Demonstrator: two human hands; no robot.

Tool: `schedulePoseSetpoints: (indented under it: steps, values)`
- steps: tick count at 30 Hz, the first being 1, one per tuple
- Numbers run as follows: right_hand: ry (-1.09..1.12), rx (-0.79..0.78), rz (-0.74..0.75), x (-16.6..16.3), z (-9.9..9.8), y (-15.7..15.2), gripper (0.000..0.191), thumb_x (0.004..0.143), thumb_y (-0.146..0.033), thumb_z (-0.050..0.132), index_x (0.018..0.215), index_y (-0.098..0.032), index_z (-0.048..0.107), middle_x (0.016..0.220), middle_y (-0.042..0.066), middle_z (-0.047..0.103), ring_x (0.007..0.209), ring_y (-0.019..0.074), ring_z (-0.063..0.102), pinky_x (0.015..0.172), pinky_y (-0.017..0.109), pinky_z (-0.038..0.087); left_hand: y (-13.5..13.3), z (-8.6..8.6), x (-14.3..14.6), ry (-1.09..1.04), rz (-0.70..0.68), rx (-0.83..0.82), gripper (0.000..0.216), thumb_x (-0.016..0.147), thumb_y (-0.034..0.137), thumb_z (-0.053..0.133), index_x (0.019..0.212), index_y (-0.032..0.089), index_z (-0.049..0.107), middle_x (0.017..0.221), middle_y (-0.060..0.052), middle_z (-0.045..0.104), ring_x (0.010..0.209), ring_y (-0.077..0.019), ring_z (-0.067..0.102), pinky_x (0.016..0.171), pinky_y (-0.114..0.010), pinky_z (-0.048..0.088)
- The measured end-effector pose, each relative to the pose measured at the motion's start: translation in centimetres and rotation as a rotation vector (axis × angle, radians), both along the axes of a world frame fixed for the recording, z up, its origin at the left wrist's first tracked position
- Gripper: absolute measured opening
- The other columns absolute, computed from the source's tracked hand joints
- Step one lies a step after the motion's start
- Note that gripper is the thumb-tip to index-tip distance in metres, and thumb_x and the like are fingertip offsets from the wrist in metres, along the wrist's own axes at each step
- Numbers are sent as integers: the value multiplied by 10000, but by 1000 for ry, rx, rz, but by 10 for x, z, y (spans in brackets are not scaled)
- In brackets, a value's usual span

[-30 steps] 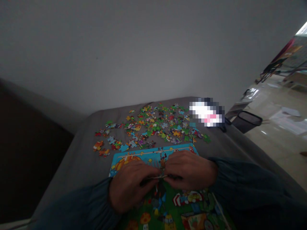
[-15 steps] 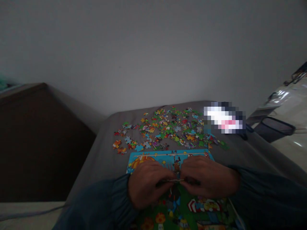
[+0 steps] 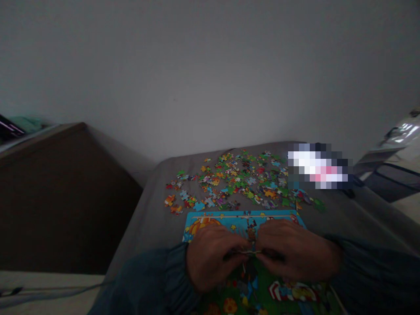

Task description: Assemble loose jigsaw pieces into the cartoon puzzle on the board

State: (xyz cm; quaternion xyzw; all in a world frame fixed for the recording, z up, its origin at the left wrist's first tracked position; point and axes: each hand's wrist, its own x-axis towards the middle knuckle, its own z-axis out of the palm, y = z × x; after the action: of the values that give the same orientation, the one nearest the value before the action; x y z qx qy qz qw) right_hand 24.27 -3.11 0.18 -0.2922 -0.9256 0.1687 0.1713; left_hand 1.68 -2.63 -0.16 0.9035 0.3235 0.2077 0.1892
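My left hand [image 3: 213, 259] and my right hand [image 3: 297, 250] meet above a brightly printed puzzle board [image 3: 226, 215]. Pinched between the fingertips of both is a thin puzzle piece [image 3: 251, 252], seen nearly edge-on; whether it is one piece or two joined I cannot tell. Both hands are closed, thumbs below and fingers above. The board shows a blue sky with a pumpkin at the top and green ground with mushrooms lower down. My hands and sleeves cover much of its middle.
Many loose puzzle pieces [image 3: 229, 177] lie scattered on the grey cloth-covered surface [image 3: 147, 214] beyond the board. A blurred-out bright object [image 3: 315, 166] sits at the back right. A dark brown cabinet [image 3: 62, 197] stands at left, and a pale wall [image 3: 210, 78] rises behind.
The whole view has shifted, so everything appears slightly farther right and lower. My hands keep the same pinch on the puzzle piece over the board.
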Motion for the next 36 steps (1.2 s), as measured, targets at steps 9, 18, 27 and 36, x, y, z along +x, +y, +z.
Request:
schedulePoseSetpoints:
  steps: [9,18,27,36]
  values:
    - [31,1,4,1,-1,-1,100,821,-164,512,746,-180,577,681,-3,582,643,116,493,613,260,325,0,4,0,-16,5,10,147,777,276,752,901,220,696,695,23,703,624,-158,614,612,-276,426]
    - [49,2,5,1,1,1,136,860,-178,500,768,-178,600,694,5,600,656,119,513,622,258,337,0,1,-1,-45,-32,7,101,822,255,700,916,221,691,729,16,712,646,-156,630,645,-271,447]
    - [112,-6,31,-1,-8,5,193,918,-282,499,803,-181,616,706,7,615,679,129,540,637,265,357,4,1,-1,-83,-51,-5,84,879,232,624,943,228,678,781,10,721,687,-153,645,665,-256,450]
    - [166,-16,-185,1,-5,19,207,966,-284,454,971,-175,630,903,46,654,883,175,547,830,330,416,12,-3,-4,-74,26,5,114,899,246,580,951,234,680,745,6,693,688,-166,635,630,-269,445]
